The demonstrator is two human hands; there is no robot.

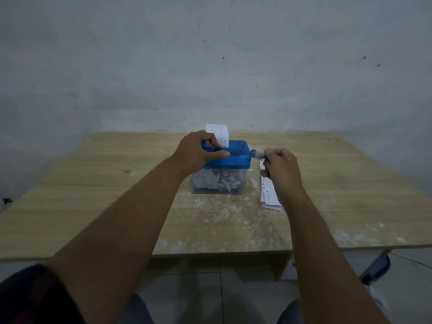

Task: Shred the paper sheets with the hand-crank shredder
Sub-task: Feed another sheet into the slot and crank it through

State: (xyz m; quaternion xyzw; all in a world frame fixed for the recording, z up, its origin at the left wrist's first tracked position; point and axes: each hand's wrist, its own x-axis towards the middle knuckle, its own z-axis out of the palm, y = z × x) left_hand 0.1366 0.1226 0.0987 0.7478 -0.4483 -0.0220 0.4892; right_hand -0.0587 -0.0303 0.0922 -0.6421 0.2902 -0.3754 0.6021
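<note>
A small shredder with a blue lid point(236, 155) and a clear bin point(217, 182) full of white shreds stands mid-table. A printed paper sheet point(219, 133) sticks up out of the lid's slot, curling backward. My left hand point(198, 150) grips the lid's left end, thumb along its front edge, fingers by the sheet. My right hand point(280, 167) is closed around the crank handle point(258, 154) on the shredder's right side; the handle is motion-blurred. A stack of paper sheets point(268, 195) lies on the table right of the shredder, partly under my right wrist.
The wooden table point(350, 195) is pushed against a grey wall and has paper dust scattered near its front. A blue object point(378, 268) sits on the tiled floor at the lower right. My knees show below the table's front edge.
</note>
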